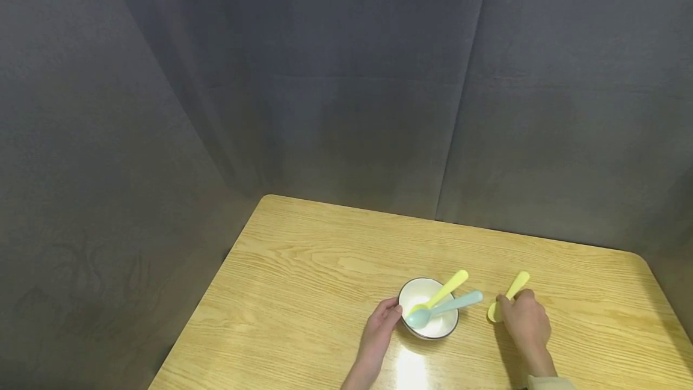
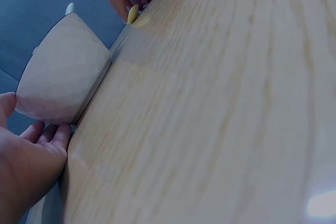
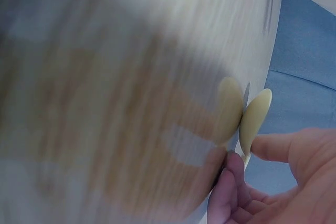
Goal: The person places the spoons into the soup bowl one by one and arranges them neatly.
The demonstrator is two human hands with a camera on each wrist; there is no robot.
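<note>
A white bowl with a dark rim [image 1: 417, 287] stands upright on the wooden table. My left hand [image 1: 377, 331] holds its left side, thumb at the rim and fingers low against the outer wall [image 2: 63, 72]. A yellow spoon [image 1: 453, 283] and a light blue spoon [image 1: 460, 301] lean in the bowl, handles sticking out over the right rim. To the right of the bowl, my right hand [image 1: 526, 321] pinches a second yellow spoon [image 1: 518, 283] between thumb and fingers. That spoon's head [image 3: 255, 116] is close over the tabletop; part of its handle is hidden by the fingers.
The wood-grain table [image 1: 303, 257] has rounded far corners. Dark grey curtains [image 1: 346, 107] hang behind it and along the left side. A bright reflection shows on the tabletop just in front of the bowl.
</note>
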